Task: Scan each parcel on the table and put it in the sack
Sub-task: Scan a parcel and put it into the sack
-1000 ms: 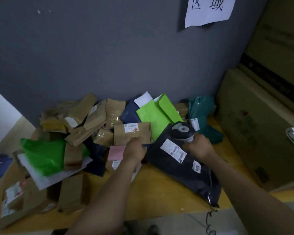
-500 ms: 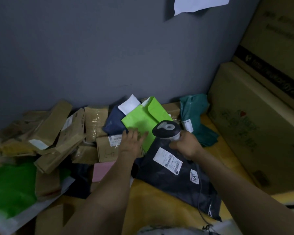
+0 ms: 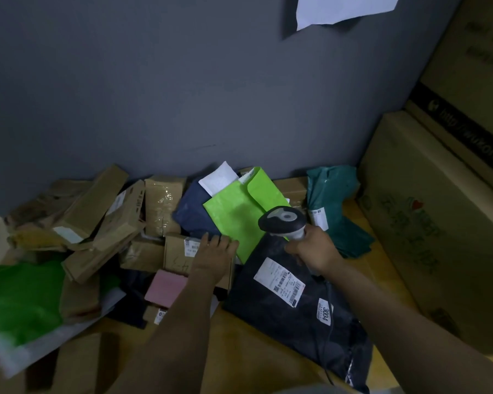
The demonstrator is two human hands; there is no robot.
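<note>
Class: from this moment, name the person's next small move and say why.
Probably swing the scanner left onto the label of the small brown box: the left hand rests on that box, its label faces up uncovered, and the right hand grips the scanner nearby.

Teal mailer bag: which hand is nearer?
Right. The right hand, gripping the scanner, is beside the teal mailer bag; the left hand rests farther off on a cardboard box.

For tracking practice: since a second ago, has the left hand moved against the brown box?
Yes: the left hand moved forward from the near edge of the brown box onto its top, toward the lime envelope.
</note>
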